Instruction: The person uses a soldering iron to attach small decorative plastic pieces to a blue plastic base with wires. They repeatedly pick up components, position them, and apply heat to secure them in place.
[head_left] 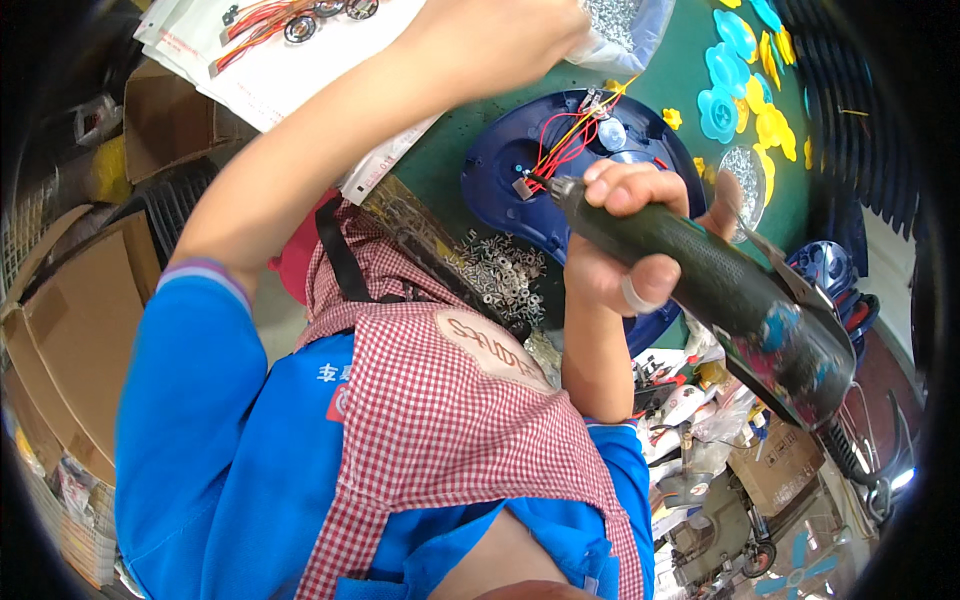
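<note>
My right hand (628, 240) is wrapped round a dark electric screwdriver (700, 275), with a ring-like band on one finger. The tool's tip points left, over a dark blue plastic shell (490, 165). Inside the shell lie red and yellow wires (565, 150), a small block and a round whitish part (612, 133). My left arm stretches across to the top, where my left hand (520, 40) meets a clear plastic bag of small screws (615, 22). Its fingertips are hidden at the bag and the upper picture edge.
Yellow and light-blue plastic pieces (725, 70) lie on the green tabletop (455, 135). A clear dish of screws (742, 175) stands right of the shell. Loose metal parts (505, 275) are heaped near my apron. Wired round parts (300, 28) rest on white packaging; cardboard boxes (85, 320) stand left.
</note>
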